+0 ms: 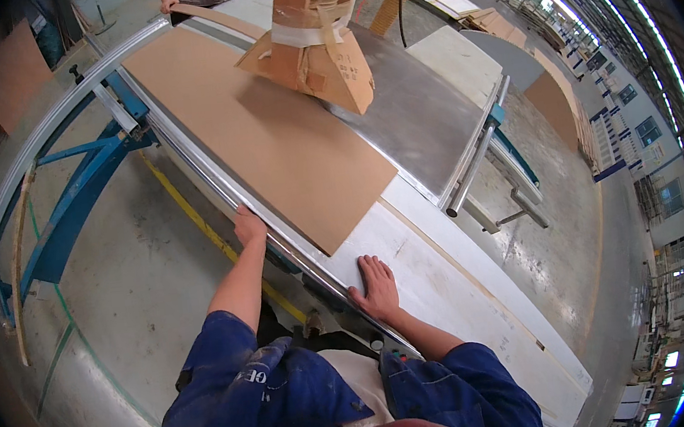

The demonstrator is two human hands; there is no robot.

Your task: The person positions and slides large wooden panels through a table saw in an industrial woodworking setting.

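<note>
A large brown board (267,138) lies flat on the panel saw's table, reaching from the far left toward me. My left hand (251,225) is closed over the metal rail (214,183) along the table's left side, beside the board's long edge; its fingertips are partly hidden. Flat on the pale table surface (441,286) rests my right hand (378,288), fingers stretched out, just short of the board's near corner. Nothing is held in it. Above the board hangs a guard (322,65) patched with cardboard and tape.
At the far end another person's hand (168,5) is by a curved brown strip (217,20). A blue support frame (78,199) with a curved metal rail stands left. A grey metal plate (413,98) and side bar (471,171) lie right. Stacked boards (497,22) stand beyond.
</note>
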